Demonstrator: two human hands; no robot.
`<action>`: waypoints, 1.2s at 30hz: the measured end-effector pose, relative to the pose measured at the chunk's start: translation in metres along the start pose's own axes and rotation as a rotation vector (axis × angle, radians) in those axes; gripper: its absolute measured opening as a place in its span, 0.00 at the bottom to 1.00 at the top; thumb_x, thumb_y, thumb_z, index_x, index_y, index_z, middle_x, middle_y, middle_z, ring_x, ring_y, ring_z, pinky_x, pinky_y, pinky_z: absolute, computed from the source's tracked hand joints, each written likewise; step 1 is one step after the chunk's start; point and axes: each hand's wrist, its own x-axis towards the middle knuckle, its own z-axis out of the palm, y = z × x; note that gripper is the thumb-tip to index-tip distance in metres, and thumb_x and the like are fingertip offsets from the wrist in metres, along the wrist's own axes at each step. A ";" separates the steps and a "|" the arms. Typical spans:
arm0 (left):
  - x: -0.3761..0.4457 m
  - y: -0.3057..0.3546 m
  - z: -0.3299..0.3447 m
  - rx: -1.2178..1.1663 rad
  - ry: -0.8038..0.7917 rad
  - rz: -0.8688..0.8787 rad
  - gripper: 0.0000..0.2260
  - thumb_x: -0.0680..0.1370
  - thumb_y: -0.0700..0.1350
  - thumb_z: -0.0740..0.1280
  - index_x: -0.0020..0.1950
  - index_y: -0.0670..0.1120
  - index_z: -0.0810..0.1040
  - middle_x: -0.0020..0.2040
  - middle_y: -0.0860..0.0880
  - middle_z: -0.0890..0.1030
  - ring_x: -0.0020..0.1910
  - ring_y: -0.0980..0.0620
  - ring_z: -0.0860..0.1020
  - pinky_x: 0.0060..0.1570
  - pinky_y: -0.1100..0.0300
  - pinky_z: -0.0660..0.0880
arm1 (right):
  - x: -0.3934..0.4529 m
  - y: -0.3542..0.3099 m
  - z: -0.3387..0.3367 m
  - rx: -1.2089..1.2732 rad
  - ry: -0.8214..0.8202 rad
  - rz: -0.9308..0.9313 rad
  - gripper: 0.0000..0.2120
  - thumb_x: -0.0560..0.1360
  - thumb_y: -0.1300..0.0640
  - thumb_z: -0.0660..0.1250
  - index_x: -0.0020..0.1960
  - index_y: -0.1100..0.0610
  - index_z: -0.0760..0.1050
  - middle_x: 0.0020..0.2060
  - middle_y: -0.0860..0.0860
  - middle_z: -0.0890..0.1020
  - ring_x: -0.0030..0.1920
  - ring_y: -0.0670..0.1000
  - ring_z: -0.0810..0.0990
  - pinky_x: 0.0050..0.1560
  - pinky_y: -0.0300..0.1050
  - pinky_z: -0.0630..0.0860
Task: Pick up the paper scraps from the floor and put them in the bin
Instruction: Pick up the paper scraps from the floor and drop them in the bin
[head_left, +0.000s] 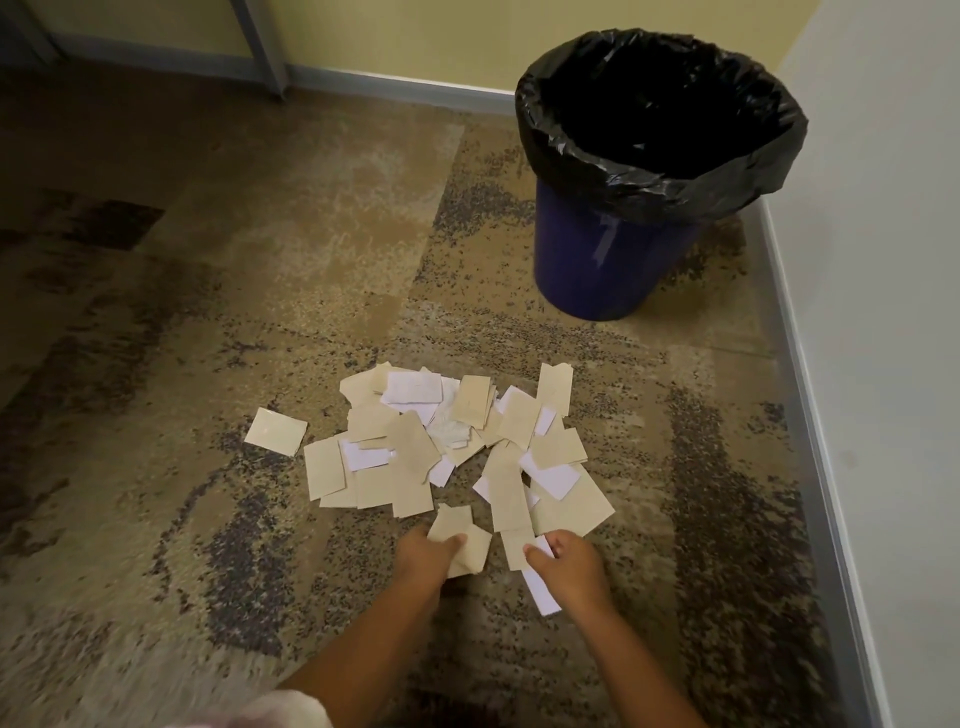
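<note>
A: Where are the paper scraps (447, 441)?
B: Heaped on the carpet (208, 338), near the blue bin (597, 260).
A: And the person's hands?
B: The left hand (428, 553) pinches tan scraps; the right hand (569, 564) grips a white scrap.

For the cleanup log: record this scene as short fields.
left hand: grips tan scraps
right hand: pinches a white scrap
pile: tan and white scraps, spread on the carpet
stray scrap: tan, apart, left of the pile
bin: blue, black liner, upright in the corner beyond the pile
in bin: too dark to tell
</note>
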 end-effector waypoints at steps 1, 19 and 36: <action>-0.001 0.000 -0.004 -0.039 -0.001 0.001 0.21 0.74 0.42 0.70 0.64 0.36 0.73 0.61 0.38 0.77 0.57 0.39 0.77 0.57 0.47 0.76 | -0.004 -0.001 -0.004 0.008 0.009 -0.005 0.18 0.74 0.56 0.67 0.29 0.52 0.64 0.27 0.46 0.69 0.28 0.44 0.68 0.29 0.37 0.62; -0.050 0.068 -0.020 -0.563 -0.273 -0.010 0.09 0.80 0.37 0.60 0.60 0.39 0.72 0.47 0.42 0.78 0.46 0.41 0.75 0.36 0.55 0.74 | -0.013 -0.269 -0.225 0.405 0.352 -0.472 0.11 0.76 0.52 0.66 0.50 0.60 0.78 0.44 0.54 0.81 0.41 0.51 0.79 0.32 0.39 0.73; -0.169 0.370 -0.036 -0.788 -0.551 0.547 0.17 0.81 0.35 0.54 0.70 0.38 0.64 0.69 0.38 0.71 0.67 0.42 0.71 0.62 0.50 0.70 | -0.023 -0.091 -0.104 0.310 0.149 -0.273 0.05 0.77 0.56 0.64 0.44 0.47 0.76 0.40 0.47 0.82 0.40 0.47 0.81 0.41 0.41 0.76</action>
